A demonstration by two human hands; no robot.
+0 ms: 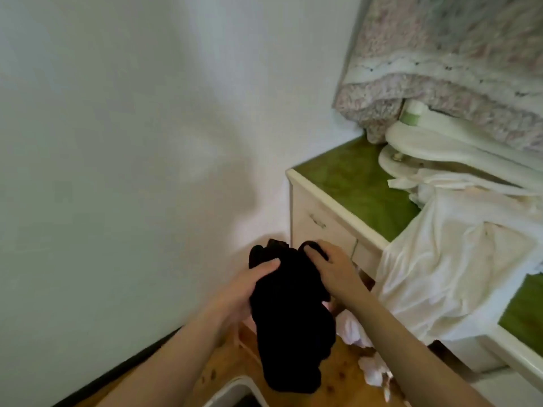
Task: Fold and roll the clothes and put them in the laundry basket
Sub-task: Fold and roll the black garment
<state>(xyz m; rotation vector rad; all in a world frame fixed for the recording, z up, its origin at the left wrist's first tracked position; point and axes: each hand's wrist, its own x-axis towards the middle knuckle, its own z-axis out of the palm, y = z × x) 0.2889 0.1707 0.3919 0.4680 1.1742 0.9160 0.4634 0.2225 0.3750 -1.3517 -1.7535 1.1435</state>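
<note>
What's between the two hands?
A bunched black garment, gripped by the left hand and right hand on either side, seen in the head view.

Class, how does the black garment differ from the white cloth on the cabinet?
The black garment is bunched and hangs in the air; the white cloth lies spread, draped over the cabinet edge. The left hand and right hand grip the black garment; no hand touches the white cloth. Both are unfolded.

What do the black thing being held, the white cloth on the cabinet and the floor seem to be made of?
The black garment: soft matte fabric, likely knit; it bunches and hangs limp. The white cloth: thin, slightly glossy fabric, draping in fine creases over the cabinet. The floor: wood or wood-look, amber with dark knots.
</note>
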